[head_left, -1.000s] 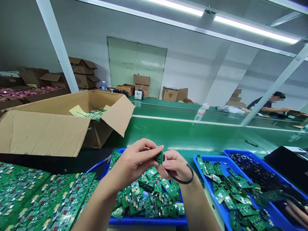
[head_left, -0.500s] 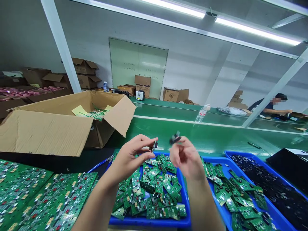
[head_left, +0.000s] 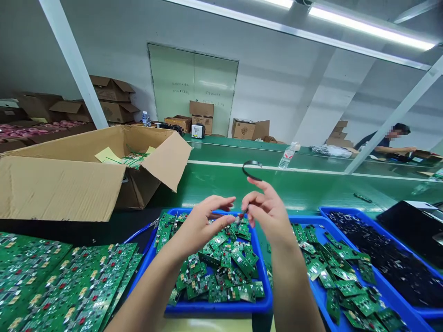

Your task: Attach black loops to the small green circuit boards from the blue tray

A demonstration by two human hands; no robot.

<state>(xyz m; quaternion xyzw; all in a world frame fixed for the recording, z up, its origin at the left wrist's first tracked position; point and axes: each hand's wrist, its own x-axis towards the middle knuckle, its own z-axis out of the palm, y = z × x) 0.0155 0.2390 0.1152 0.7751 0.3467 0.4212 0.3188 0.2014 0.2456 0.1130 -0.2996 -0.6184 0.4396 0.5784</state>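
My left hand [head_left: 202, 223] and my right hand [head_left: 268, 212] meet fingertip to fingertip above a blue tray [head_left: 214, 308] heaped with small green circuit boards [head_left: 221, 267]. The right hand's fingers pinch the end of a thin black wire [head_left: 251, 167], which loops up above the hand. Finger and thumb of the left hand close toward the same spot, on a tiny part [head_left: 241, 215] that is too small to name.
A second blue tray [head_left: 313, 220] of small boards lies to the right, and a third [head_left: 327, 211] holds black parts. Large green panel boards [head_left: 62, 281] cover the left. An open cardboard box [head_left: 69, 184] stands on the green conveyor [head_left: 277, 184]. A water bottle [head_left: 289, 159] and a seated person [head_left: 387, 140] are further off.
A second ago both hands were together on a small board. They drew apart, and now they meet again, higher, with the black wire swung up over the right hand.
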